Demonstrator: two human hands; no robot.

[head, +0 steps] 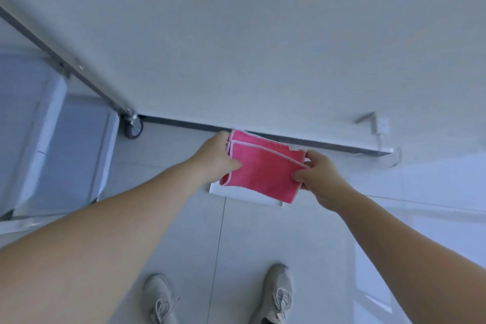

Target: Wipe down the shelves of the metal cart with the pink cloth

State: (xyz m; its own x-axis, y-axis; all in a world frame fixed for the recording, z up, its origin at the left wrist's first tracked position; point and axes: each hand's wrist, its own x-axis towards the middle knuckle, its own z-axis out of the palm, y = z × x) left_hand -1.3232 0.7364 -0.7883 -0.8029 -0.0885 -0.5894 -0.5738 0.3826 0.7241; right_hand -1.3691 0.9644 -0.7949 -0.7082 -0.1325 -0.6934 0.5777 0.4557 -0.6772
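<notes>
A person looks down at both hands holding a folded pink cloth (263, 169) between them, above a tiled floor (236, 239); the left hand (217, 158) pinches one edge, thumb on top; the right hand (319, 175) pinches the opposite edge; the metal cart (65, 123) stands well to the left of the left hand, untouched; the step looks like readying the cloth; next, carry it left to a shelf.

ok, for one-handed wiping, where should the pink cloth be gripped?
Probably the left folded edge of the pink cloth, coming from the left, where the left hand already pinches the stacked layers. The right hand holds the looser right edge.
</notes>
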